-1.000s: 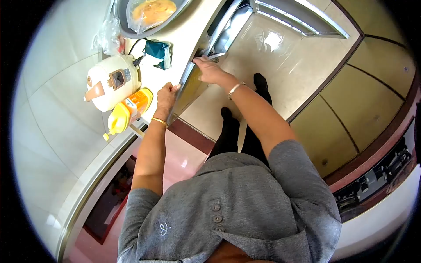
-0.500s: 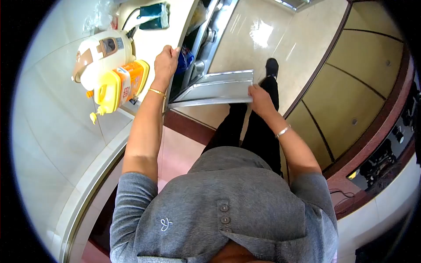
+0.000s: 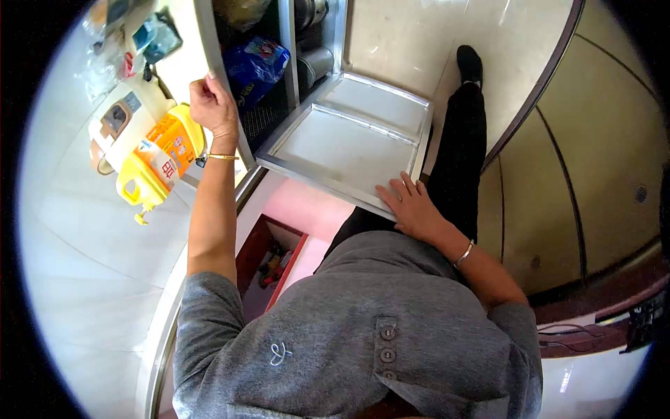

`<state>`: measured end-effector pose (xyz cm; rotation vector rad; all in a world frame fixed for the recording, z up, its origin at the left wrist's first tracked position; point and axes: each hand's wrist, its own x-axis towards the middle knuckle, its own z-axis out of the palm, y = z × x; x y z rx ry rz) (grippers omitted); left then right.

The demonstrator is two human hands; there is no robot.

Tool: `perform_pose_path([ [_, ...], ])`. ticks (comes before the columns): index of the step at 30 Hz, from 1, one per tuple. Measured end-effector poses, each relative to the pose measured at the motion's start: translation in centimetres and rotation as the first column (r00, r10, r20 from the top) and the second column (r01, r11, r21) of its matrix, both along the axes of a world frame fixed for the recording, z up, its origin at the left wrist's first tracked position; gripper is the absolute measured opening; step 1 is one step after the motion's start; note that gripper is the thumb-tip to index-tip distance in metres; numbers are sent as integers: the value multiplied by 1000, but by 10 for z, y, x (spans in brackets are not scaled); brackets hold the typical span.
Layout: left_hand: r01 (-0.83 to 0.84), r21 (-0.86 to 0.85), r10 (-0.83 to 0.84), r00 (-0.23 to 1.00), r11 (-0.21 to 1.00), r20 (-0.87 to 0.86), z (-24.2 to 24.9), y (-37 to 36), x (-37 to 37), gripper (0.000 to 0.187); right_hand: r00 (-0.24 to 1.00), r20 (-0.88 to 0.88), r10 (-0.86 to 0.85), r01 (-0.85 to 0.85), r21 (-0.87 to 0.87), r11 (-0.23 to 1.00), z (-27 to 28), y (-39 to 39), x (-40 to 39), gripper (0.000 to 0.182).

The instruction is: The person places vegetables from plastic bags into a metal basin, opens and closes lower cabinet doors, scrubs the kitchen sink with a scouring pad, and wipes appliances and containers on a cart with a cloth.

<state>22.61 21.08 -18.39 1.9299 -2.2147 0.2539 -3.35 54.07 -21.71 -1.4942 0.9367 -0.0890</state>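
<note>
My left hand (image 3: pixel 213 110) is closed in a loose fist at the counter's front edge, beside the metal cabinet frame (image 3: pixel 225 84). Whether its curled fingers hold anything is hidden. Close to that wrist lies a yellow jug with an orange label (image 3: pixel 167 153), against a cream and brown appliance (image 3: pixel 125 115). Wide open below me, the metal-framed cabinet door (image 3: pixel 349 143) shows a pale panel. On its outer corner rests my right hand (image 3: pixel 413 208), fingers spread over the frame.
Inside the cabinet are a blue plastic package (image 3: pixel 257 70) and metal pots (image 3: pixel 314 66). Clear plastic bags (image 3: pixel 101 63) and a dark green packet (image 3: pixel 157 36) lie on the counter (image 3: pixel 187 35). Floor-level cupboards (image 3: pixel 537 188) line the right side.
The door has swung wider and shows more of its face. My right hand has gone from gripping its edge to lying spread on its corner. My view has shifted, showing more of the cabinet's inside.
</note>
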Motion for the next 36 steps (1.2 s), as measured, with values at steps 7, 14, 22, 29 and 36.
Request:
perform_pose_path([
  [7,16,-8,-16,996,1000,-84,-4,2,1,34,995,49,-89,89,4,996,-44,41,15,60],
  [14,49,-63,-53,996,997,-73,-8,-1,0,38,992,115,-59,35,196,980,-63,60,23,63],
  [22,370,231,-393,918,900,58,-14,37,-37,17,971,218,-101,66,164,984,-76,62,32,71],
  [29,68,693,-546,672,718,500,-108,54,-43,60,952,282,-120,53,234,971,-80,48,21,76],
  [36,-456,509,27,763,730,645,-134,28,39,89,950,264,-167,119,190,975,-82,57,20,72],
])
